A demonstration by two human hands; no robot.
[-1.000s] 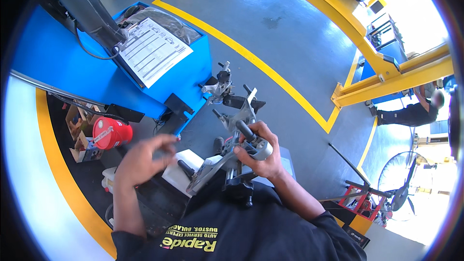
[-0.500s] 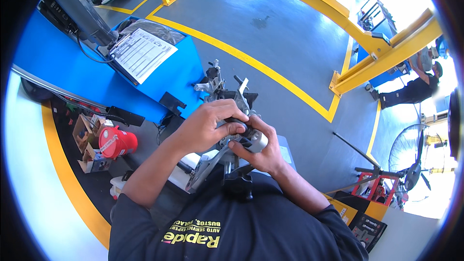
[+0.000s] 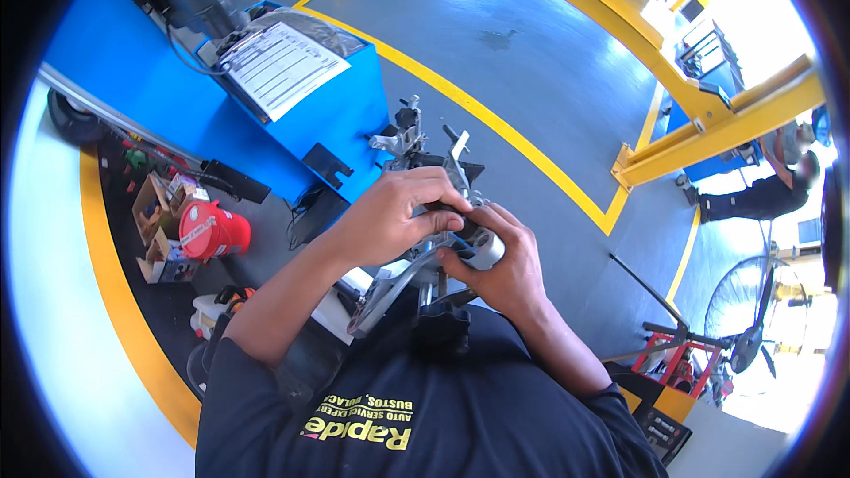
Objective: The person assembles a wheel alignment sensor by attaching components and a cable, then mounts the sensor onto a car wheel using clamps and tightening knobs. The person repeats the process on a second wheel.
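Note:
In front of my chest is a silver metal wheel clamp [image 3: 386, 290] with a black star-shaped knob [image 3: 443, 326] at its near end. My left hand [image 3: 390, 217] is closed, thumb and fingers pinching a dark part at the middle of the clamp. From the other side my right hand [image 3: 512, 267] wraps round a rounded silver piece of it, fingertips close to the left ones. The fingers partly hide what they grip. Just beyond them another similar metal clamp [image 3: 409, 134] stands beside the blue cabinet [image 3: 341, 106].
Papers [image 3: 282, 69] lie on the cabinet. To the left, a red bucket [image 3: 214, 230] stands beside cardboard boxes [image 3: 164, 257]. Yellow lift posts [image 3: 708, 119] rise ahead, a person [image 3: 757, 195] bends at far right, and a fan [image 3: 748, 345] stands nearer.
The view has shifted, so the hands and clamp sit slightly further right. Both hands keep their hold, with the fingers slightly repositioned around the middle of the clamp.

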